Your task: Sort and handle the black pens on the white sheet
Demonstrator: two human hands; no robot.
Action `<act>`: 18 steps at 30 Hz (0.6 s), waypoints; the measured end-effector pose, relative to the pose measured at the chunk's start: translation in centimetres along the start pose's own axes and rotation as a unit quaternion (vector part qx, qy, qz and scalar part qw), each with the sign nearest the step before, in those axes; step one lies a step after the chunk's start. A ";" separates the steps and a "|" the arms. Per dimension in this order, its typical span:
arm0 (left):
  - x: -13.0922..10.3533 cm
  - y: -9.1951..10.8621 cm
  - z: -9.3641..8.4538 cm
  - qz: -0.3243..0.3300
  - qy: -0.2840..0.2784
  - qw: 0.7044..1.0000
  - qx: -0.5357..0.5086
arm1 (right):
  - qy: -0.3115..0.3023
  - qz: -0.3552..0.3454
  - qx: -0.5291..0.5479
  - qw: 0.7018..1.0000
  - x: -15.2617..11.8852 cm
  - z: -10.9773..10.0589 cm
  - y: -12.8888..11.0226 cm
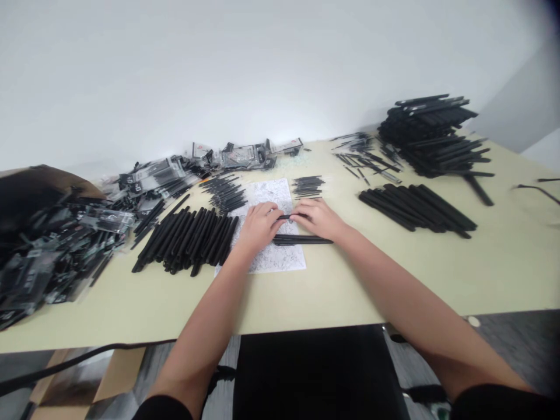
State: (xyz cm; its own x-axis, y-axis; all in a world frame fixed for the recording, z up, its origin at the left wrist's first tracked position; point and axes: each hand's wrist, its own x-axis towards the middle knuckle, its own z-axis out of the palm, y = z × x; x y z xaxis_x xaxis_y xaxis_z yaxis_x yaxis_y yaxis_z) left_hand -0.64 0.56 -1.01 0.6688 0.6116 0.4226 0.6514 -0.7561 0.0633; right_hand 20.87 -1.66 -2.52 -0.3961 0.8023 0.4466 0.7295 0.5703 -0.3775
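Note:
Between my two hands is a slim black pen-like stick [285, 217], held level above a printed white sheet [280, 263]. My left hand [261, 224] pinches its left end, and my right hand [318, 217] closes on the other end. Much of the stick is hidden by my fingers. Just below, a few longer black sticks [301, 239] lie across the sheet, close to my right wrist. A row of thick black tubes [192, 239] lies left of my left hand. Beyond my hands are two bunches of thin black rods [224, 192], one on each side of the sheet.
Packaged items in clear and black wrappers [56, 245] heap up on the left, with more packets [245, 154] along the wall. Black tubes [417, 207] lie at right, a tall pile of dark cases [429, 134] behind them. Cardboard boxes [87, 379] sit below the table edge.

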 end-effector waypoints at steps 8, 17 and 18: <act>0.0 0.1 -0.1 -0.004 -0.011 1.000 0.010 | 0.014 -0.003 0.005 1.000 0.0 -0.1 0.0; 0.0 0.4 -0.2 -0.006 -0.015 1.000 0.001 | 0.002 0.002 0.004 1.000 0.0 -0.2 -0.3; 0.0 0.4 -0.2 -0.004 -0.015 1.000 0.001 | 0.002 0.000 0.006 1.000 0.0 -0.2 -0.3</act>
State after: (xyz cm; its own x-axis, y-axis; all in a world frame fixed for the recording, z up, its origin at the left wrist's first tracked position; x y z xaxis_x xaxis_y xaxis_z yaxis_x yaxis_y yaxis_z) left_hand -0.45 0.24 -0.79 0.6741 0.6248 0.3939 0.6576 -0.7506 0.0652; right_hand 20.79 -1.86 -2.27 -0.3951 0.8012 0.4494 0.7219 0.5733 -0.3875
